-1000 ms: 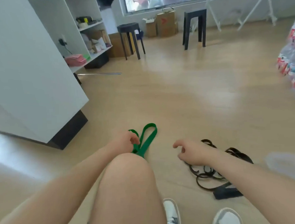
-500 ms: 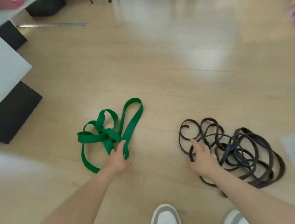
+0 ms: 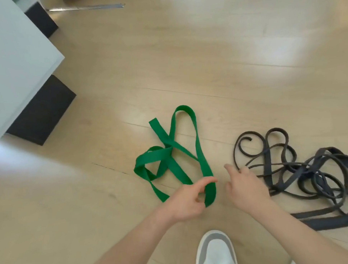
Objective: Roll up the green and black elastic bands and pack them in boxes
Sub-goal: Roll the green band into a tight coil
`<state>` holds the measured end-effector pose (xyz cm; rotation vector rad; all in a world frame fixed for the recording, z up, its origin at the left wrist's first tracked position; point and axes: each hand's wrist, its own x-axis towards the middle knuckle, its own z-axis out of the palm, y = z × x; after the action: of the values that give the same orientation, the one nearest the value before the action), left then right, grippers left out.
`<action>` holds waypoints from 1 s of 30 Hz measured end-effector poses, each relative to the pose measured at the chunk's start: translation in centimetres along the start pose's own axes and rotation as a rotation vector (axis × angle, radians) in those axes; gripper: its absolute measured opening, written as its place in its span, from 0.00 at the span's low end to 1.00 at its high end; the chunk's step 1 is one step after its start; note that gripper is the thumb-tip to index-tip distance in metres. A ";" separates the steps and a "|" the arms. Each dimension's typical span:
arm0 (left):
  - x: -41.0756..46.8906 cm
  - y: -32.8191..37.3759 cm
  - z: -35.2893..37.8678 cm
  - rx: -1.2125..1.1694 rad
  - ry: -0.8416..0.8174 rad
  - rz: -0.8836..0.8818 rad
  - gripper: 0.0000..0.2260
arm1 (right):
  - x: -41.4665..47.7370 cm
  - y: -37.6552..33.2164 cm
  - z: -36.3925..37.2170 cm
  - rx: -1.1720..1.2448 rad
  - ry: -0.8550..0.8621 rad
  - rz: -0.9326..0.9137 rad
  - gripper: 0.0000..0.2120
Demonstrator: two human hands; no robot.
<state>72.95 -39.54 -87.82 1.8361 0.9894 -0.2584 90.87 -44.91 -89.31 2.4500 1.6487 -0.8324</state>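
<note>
A green elastic band (image 3: pixel 171 152) lies in loose tangled loops on the wooden floor at the middle. My left hand (image 3: pixel 187 202) is at its near right end and grips the strap there, with the index finger stretched across it. A black elastic band (image 3: pixel 310 169) lies in a bigger tangled heap to the right. My right hand (image 3: pixel 246 187) hovers between the two bands with relaxed, spread fingers and holds nothing; its fingertips are at the left edge of the black heap. No box is in view.
A white cabinet (image 3: pixel 16 65) on a black base (image 3: pixel 42 115) stands at the left. My grey and white shoe (image 3: pixel 216 251) is at the bottom edge. A thin metal strip (image 3: pixel 86 7) lies on the floor at the top left.
The view tipped down to the floor. My left hand slid to the near right end of the green band, whose loops shifted. My right hand came off the black heap toward the left.
</note>
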 end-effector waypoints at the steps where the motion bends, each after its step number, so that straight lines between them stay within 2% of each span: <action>1: -0.2 -0.7 -0.3 0.042 0.097 0.000 0.31 | -0.4 -0.3 0.3 -0.011 0.025 -0.029 0.26; 3: 0.2 -2.5 -1.5 0.198 0.443 -0.018 0.27 | -1.4 -1.0 0.8 -0.054 0.044 -0.143 0.30; 4: 0.7 -3.7 -2.4 0.341 0.570 -0.068 0.26 | -1.8 -1.5 1.1 -0.083 0.017 -0.219 0.33; 5: 1.2 -4.8 -3.5 0.485 0.610 -0.163 0.27 | -2.1 -1.9 1.5 -0.118 -0.032 -0.293 0.36; 6: 1.7 -5.7 -4.6 0.564 0.577 -0.291 0.30 | -2.2 -2.4 1.9 -0.159 -0.092 -0.358 0.38; 7: 2.0 -6.6 -5.6 0.542 0.509 -0.421 0.34 | -2.2 -2.8 2.4 -0.200 -0.153 -0.406 0.38; 9: 2.2 -8.0 -6.9 0.222 0.365 -0.553 0.37 | -1.9 -3.0 3.3 -0.244 -0.231 -0.417 0.38; 10: 2.0 -8.1 -7.0 0.020 0.330 -0.542 0.34 | -1.6 -2.7 3.6 -0.220 -0.248 -0.370 0.38; 12: 1.0 -7.3 -7.1 -0.168 0.411 -0.467 0.26 | -1.1 -2.1 3.8 -0.105 -0.241 -0.259 0.38; 15: -1.5 -4.2 -8.3 -0.316 0.644 -0.282 0.17 | 0.1 -2.1 2.7 -0.067 -0.217 -0.177 0.33; 16: -2.7 -2.5 -9.1 -0.376 0.673 -0.188 0.15 | 0.3 -2.3 1.9 -0.077 -0.209 -0.149 0.33; 18: -5.4 1.0 -10.8 -0.422 0.615 -0.021 0.14 | 0.8 -2.6 -0.5 -0.059 -0.174 -0.090 0.32; 21: -9.2 6.2 -13.2 -0.127 0.531 0.100 0.13 | 0.8 -2.1 -5.8 -0.020 -0.049 -0.009 0.25; 23: -11.4 9.3 -14.8 0.081 0.582 0.129 0.14 | -0.2 -1.3 -9.7 -0.042 0.072 0.015 0.14; 24: -12.4 10.9 -15.4 0.083 0.602 0.161 0.14 | -1.1 -0.8 -11.6 -0.042 0.121 0.023 0.11; 26: -14.6 14.2 -16.0 -0.093 0.623 0.241 0.14 | -3.2 0.1 -15.4 0.053 0.143 0.022 0.10; 28: -16.3 17.3 -16.4 -0.321 0.641 0.306 0.13 | -6.3 0.2 -19.0 0.254 0.080 -0.021 0.09; 30: -17.9 20.0 -16.7 -0.474 0.610 0.387 0.12 | -9.7 -0.8 -22.2 0.475 0.098 -0.126 0.10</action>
<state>71.87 -38.09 -56.27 1.6334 0.9571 0.7518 96.25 -44.95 -65.64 2.7433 1.8308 -1.2696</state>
